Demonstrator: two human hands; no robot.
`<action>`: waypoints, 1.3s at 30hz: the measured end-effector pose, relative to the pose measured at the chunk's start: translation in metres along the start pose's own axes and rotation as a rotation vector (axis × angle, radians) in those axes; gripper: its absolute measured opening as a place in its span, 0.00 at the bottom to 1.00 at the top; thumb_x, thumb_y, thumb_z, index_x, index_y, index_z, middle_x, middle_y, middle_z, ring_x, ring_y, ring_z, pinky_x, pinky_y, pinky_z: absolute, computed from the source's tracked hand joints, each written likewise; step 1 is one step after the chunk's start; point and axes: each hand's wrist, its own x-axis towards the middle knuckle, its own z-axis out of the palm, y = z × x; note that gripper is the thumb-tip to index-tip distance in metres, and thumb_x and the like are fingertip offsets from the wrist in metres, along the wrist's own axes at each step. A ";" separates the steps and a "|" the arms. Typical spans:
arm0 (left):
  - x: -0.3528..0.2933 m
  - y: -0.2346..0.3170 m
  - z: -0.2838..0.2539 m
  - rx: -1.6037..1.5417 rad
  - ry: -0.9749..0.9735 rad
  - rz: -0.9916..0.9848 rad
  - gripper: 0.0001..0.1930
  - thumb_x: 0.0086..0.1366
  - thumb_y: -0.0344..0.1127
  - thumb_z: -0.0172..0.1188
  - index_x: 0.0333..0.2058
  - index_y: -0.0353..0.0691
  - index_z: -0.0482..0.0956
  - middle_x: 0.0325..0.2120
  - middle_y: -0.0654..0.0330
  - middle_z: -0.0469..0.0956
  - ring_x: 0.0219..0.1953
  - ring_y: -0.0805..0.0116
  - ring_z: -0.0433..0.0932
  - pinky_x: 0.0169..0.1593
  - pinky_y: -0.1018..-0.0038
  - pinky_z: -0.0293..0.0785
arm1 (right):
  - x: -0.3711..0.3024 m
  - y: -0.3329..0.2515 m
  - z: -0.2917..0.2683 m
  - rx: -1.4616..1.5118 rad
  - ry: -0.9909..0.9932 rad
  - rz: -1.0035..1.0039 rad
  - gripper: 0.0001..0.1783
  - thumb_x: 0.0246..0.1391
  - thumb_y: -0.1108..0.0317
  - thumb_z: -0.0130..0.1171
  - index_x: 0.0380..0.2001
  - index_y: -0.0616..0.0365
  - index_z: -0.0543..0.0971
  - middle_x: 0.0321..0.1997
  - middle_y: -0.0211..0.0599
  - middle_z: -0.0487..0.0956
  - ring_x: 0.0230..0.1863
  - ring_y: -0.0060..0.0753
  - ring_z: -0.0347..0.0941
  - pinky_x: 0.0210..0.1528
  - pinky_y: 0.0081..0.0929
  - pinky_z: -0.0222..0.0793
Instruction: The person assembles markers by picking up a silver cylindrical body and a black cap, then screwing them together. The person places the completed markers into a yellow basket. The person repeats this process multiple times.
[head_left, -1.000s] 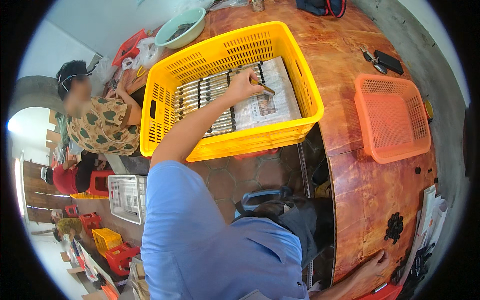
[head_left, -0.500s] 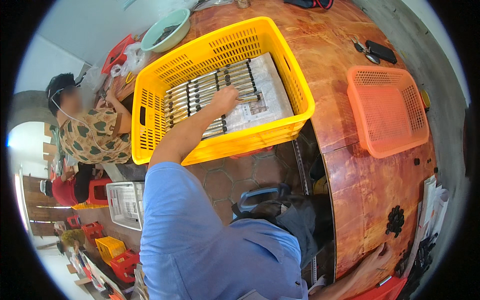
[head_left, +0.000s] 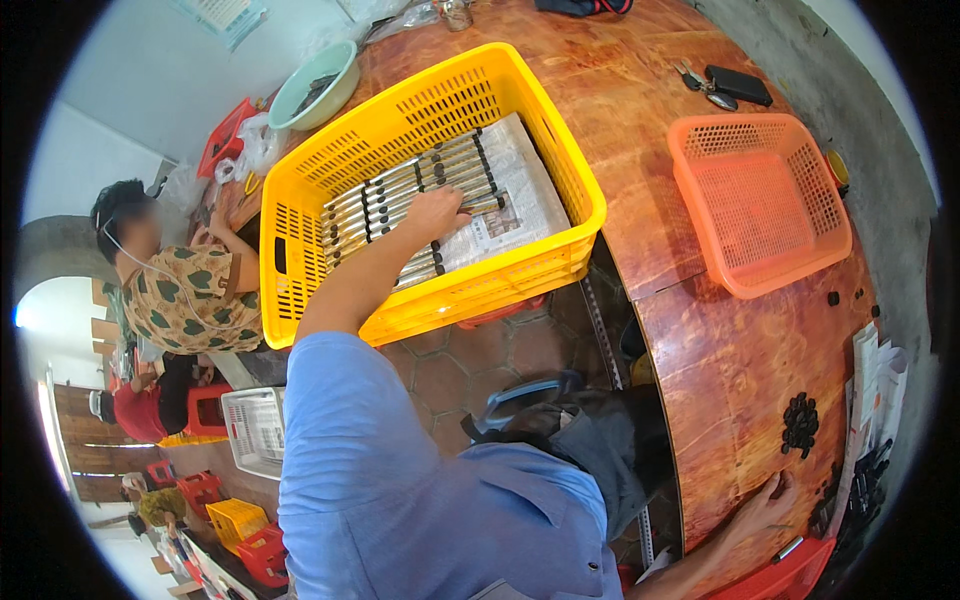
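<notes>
My left hand [head_left: 437, 212] reaches into a yellow slatted crate [head_left: 440, 314], its fingers closed round the black-capped end of a silver metal tube [head_left: 483, 204]. That tube lies beside several rows of similar silver tubes [head_left: 400, 190] with black end caps. Under them is a pale woven sheet [head_left: 522, 165] bearing a printed patch. Low on the right, my right hand [head_left: 762, 512] rests on the table with its fingers bent and slightly apart. A pile of small black caps [head_left: 800, 425] is just beyond it. Nearby, a red tray [head_left: 800, 572] has a short metal tube [head_left: 789, 548] at its rim.
An orange perforated basket [head_left: 690, 215] stands on the brown table [head_left: 640, 170], with keys and a black case [head_left: 738, 86] behind it. A green bowl [head_left: 345, 82] sits beyond the crate. To the left a co-worker [head_left: 185, 290] sits near a grey crate [head_left: 255, 430].
My left hand has shifted slightly left and down in the picture along with the tube. The whole view has turned a little. My right hand stays near the black caps.
</notes>
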 end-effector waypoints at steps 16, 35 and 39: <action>0.004 -0.013 -0.026 -0.124 -0.071 -0.302 0.24 0.62 0.60 0.61 0.35 0.41 0.83 0.31 0.51 0.84 0.40 0.48 0.83 0.43 0.53 0.78 | -0.001 0.004 -0.001 0.056 -0.017 0.028 0.20 0.68 0.61 0.56 0.48 0.71 0.77 0.49 0.51 0.77 0.51 0.48 0.73 0.57 0.40 0.69; 0.020 0.027 0.035 -0.014 -0.069 -0.063 0.47 0.72 0.69 0.37 0.74 0.39 0.40 0.75 0.43 0.35 0.76 0.37 0.35 0.73 0.39 0.36 | 0.000 0.006 0.000 -0.107 -0.031 0.029 0.21 0.69 0.57 0.53 0.49 0.67 0.78 0.50 0.48 0.78 0.52 0.48 0.75 0.55 0.42 0.71; 0.019 0.028 0.043 -0.035 -0.028 -0.057 0.46 0.72 0.69 0.37 0.74 0.39 0.41 0.75 0.43 0.37 0.75 0.37 0.37 0.72 0.36 0.36 | -0.001 0.015 -0.001 -0.129 -0.043 0.015 0.20 0.69 0.58 0.53 0.49 0.68 0.77 0.50 0.50 0.77 0.51 0.48 0.74 0.55 0.41 0.71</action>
